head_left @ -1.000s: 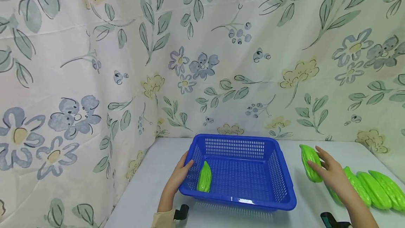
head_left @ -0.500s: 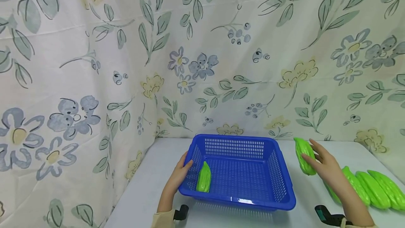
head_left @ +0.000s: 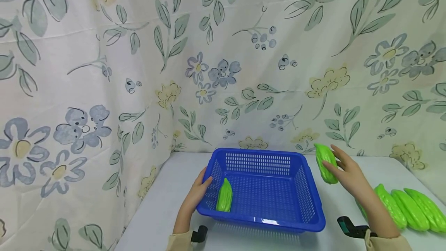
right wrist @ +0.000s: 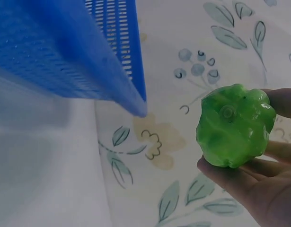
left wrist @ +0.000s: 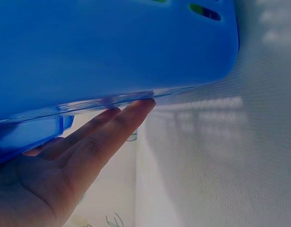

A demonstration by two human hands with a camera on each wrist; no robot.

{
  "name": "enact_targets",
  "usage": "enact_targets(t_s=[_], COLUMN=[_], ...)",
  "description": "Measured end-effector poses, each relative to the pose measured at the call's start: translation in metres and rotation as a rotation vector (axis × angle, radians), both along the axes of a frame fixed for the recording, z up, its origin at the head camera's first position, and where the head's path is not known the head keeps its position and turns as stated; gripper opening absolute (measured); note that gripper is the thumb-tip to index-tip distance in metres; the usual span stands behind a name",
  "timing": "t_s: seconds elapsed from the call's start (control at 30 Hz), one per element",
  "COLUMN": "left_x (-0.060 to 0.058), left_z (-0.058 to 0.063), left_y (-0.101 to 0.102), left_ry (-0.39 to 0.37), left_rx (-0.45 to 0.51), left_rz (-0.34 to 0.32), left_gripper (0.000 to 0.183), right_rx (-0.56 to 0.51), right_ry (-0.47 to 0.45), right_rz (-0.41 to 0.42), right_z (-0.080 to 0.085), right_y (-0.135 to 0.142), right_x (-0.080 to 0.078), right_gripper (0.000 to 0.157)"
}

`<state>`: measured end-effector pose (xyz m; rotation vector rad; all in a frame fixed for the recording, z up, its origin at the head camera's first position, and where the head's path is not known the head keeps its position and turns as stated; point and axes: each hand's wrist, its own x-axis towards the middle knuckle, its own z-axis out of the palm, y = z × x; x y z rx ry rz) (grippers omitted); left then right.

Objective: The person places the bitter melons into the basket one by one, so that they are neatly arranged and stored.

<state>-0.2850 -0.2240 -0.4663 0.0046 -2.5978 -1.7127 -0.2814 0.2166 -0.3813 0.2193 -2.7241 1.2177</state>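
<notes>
A blue plastic basket (head_left: 258, 189) with slotted walls sits in the middle of the white table, tilted toward the head camera. My left hand (head_left: 199, 189) holds its left rim, thumb over the edge; in the left wrist view the fingers (left wrist: 114, 125) lie along the outside of the wall. One bright green bitter melon (head_left: 225, 196) lies inside at the left. My right hand (head_left: 348, 171) grips another bitter melon (head_left: 326, 164) between thumb and fingers, raised just right of the basket. The right wrist view shows its round stem end (right wrist: 228, 112) toward the camera.
Several more bitter melons (head_left: 411, 208) lie side by side on the table at the right, one partly hidden by the right forearm. A floral cloth (head_left: 271, 69) hangs behind and to the left of the white table (head_left: 156, 200).
My right hand has moved left and upward with the bitter melon, closer to the basket's right rim. The left hand and the basket have stayed in place.
</notes>
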Motion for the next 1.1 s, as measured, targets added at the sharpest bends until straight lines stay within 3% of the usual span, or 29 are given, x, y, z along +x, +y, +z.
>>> enact_targets(t_s=[1.1], left_x=[-0.002], left_z=[-0.002], left_y=[-0.001], left_ry=[0.001], left_rx=[-0.001], left_rz=[0.002], left_gripper=[0.06], right_rx=[-0.082], right_ry=[0.095], right_rz=[0.103], right_z=[0.031], right_y=[-0.052], right_x=[-0.015], right_gripper=[0.072])
